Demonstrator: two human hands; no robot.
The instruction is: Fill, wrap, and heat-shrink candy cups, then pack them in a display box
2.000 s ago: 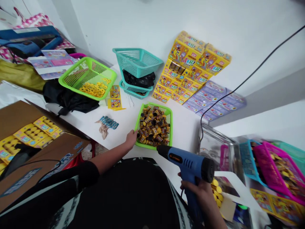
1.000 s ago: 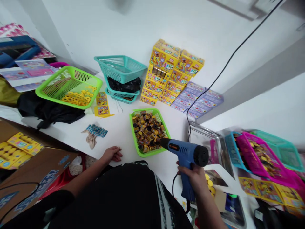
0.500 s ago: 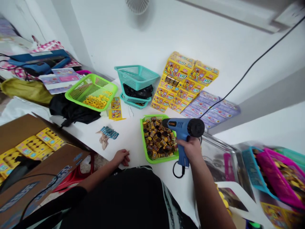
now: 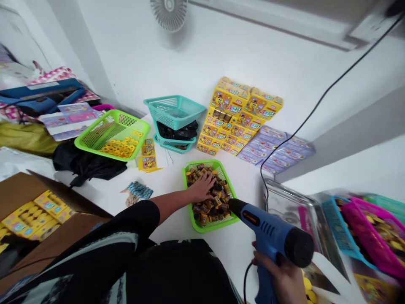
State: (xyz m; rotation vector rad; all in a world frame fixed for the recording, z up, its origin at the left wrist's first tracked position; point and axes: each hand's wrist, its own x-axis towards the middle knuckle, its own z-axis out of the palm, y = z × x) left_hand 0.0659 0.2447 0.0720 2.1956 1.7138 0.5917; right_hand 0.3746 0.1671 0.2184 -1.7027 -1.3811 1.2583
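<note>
My right hand (image 4: 281, 274) is wrapped round the handle of a blue heat gun (image 4: 268, 228). Its dark nozzle points left, at the right rim of a green basket (image 4: 202, 228). Many small brown and yellow labelled cylinders (image 4: 211, 211) fill that basket; I cannot make out exactly what they are. My left hand (image 4: 202, 188) lies on top of the cylinders, fingers spread, palm down. Whether it grips any single one does not show. A black cord (image 4: 248, 278) hangs from the heat gun's handle.
Yellow boxes (image 4: 230, 101) and purple boxes (image 4: 272, 147) are stacked against the wall. Teal baskets (image 4: 175, 112) stand behind, and a green basket with yellow rings (image 4: 120, 147) is at left. A cardboard box (image 4: 85, 223) sits front left. A metal tray (image 4: 303, 211) and pink basket (image 4: 367, 228) are right.
My left hand has moved from the table edge onto the cylinders in the basket. The heat gun in my right hand has come back toward me and to the right, away from above the basket.
</note>
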